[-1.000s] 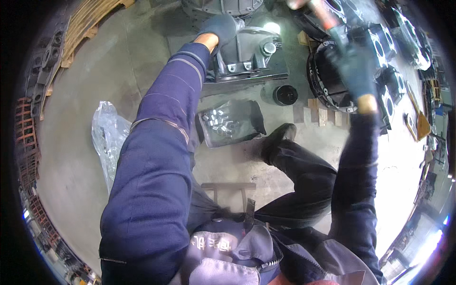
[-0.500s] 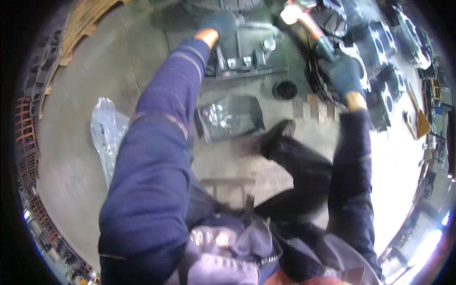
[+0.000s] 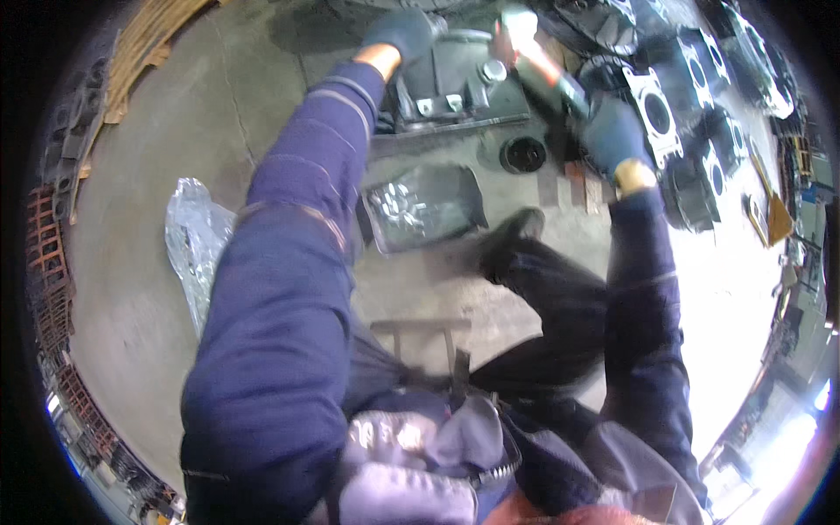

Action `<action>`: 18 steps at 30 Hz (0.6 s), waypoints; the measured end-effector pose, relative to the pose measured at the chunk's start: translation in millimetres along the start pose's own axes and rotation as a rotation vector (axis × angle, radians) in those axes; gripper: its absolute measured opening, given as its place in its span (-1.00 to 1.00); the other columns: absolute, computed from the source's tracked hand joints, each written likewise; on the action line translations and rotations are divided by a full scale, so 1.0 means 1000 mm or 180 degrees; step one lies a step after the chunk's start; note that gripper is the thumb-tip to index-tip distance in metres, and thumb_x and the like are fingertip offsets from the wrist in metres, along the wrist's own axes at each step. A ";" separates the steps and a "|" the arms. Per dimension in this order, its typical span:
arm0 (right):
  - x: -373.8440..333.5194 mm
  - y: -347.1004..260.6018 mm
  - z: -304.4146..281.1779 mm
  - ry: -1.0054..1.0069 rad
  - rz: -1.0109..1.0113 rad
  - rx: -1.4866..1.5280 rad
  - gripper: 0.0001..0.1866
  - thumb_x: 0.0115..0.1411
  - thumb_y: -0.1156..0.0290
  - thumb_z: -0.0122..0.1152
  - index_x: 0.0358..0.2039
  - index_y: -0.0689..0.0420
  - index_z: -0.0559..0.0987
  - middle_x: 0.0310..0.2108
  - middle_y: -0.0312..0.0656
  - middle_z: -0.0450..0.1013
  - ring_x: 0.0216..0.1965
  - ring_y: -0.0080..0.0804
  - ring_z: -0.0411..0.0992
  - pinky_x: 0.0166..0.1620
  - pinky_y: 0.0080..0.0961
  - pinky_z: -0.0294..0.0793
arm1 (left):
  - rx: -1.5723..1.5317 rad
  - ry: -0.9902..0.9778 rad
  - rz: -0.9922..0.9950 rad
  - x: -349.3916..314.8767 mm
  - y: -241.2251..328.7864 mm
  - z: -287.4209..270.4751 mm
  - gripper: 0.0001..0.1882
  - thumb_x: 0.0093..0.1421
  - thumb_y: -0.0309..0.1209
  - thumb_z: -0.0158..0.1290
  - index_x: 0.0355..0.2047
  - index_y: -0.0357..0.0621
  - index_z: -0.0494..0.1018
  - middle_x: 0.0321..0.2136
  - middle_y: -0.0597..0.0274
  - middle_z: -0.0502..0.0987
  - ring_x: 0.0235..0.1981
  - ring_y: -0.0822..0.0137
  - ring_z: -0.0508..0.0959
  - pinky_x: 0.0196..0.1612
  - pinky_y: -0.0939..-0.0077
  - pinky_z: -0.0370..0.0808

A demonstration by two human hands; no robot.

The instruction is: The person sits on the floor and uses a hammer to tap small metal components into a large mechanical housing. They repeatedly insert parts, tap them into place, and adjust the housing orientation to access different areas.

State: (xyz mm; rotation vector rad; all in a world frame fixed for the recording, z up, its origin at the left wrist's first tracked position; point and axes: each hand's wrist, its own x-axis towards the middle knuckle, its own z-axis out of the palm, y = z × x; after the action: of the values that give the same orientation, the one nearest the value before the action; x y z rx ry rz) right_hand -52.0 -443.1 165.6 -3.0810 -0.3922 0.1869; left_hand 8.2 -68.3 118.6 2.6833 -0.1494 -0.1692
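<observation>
Right hand (image 3: 615, 134), gloved: fingers wrapped round the black grip of a hammer-like tool (image 3: 547, 68), red shaft, head blurred, raised up-left near the casting's right side. Left hand (image 3: 400, 33), gloved: fingers at upper-left of grey metal casting (image 3: 455, 79); blurred, can't tell if gripping. Nearer the body: 1 dark tray (image 3: 464, 199) with small metal pieces (image 3: 398, 208), 1 black round cup (image 3: 523, 156) just beyond its right corner. Clear plastic bag (image 3: 194, 236) on floor (image 3: 131, 262), left.

2 navy sleeves (image 3: 271, 324) with pale stripes, blue-grey gloves (image 3: 612, 137), black trousers (image 3: 563, 302), dark shoe (image 3: 514, 241), toothed zip (image 3: 497, 473)
</observation>
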 end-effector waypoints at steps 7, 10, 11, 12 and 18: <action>-0.001 -0.046 -0.120 0.2189 -0.0465 0.1589 -0.75 0.22 0.41 0.28 -0.10 0.14 0.70 -0.34 -0.09 0.68 -0.33 -0.32 0.65 -0.13 -0.36 0.60 | 0.0188 0.0116 -0.0210 -0.008 0.005 0.000 -0.40 0.41 0.11 -0.14 0.03 -0.12 0.61 0.04 -0.21 0.58 0.06 -0.13 0.60 0.14 0.05 0.47; -0.022 -0.077 -0.043 0.2400 -0.0318 0.1283 -0.70 0.20 0.36 0.26 -0.08 0.17 0.69 -0.28 0.02 0.67 -0.29 -0.23 0.65 -0.12 -0.34 0.59 | 0.0144 0.0008 -0.0504 -0.011 0.009 -0.005 -0.40 0.40 0.09 -0.13 0.04 -0.16 0.60 0.04 -0.20 0.58 0.07 -0.14 0.59 0.15 0.04 0.47; -0.028 -0.078 -0.011 0.1904 -0.0383 0.1524 -0.69 0.20 0.32 0.25 -0.08 0.15 0.69 -0.29 0.06 0.66 -0.27 -0.13 0.66 -0.11 -0.28 0.59 | 0.0054 0.0116 -0.0499 -0.009 0.009 -0.009 -0.40 0.40 0.08 -0.13 0.05 -0.16 0.60 0.06 -0.20 0.58 0.08 -0.15 0.59 0.15 0.05 0.47; -0.027 -0.063 0.007 0.1084 -0.0210 0.1127 -0.68 0.19 0.27 0.26 -0.10 0.14 0.69 -0.27 0.11 0.65 -0.23 -0.02 0.64 -0.10 -0.20 0.58 | -0.0048 0.0125 -0.0454 -0.009 0.009 -0.010 -0.40 0.40 0.07 -0.13 0.05 -0.17 0.60 0.07 -0.20 0.57 0.09 -0.15 0.59 0.16 0.05 0.47; -0.011 -0.010 -0.027 0.0448 -0.0193 0.0094 -0.53 0.19 0.06 0.31 0.00 0.10 0.63 -0.19 0.15 0.63 -0.11 0.16 0.61 -0.04 -0.03 0.59 | 0.0355 -0.0386 -0.0249 -0.003 0.004 -0.006 -0.37 0.41 0.12 -0.15 0.01 -0.17 0.62 0.04 -0.21 0.58 0.07 -0.18 0.59 0.16 -0.01 0.47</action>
State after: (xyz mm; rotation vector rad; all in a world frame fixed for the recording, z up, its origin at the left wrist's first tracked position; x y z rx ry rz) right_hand -62.0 -436.6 194.0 -3.0244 -0.4707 -0.0256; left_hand 5.6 -69.3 126.3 2.7920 -0.0937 -0.3581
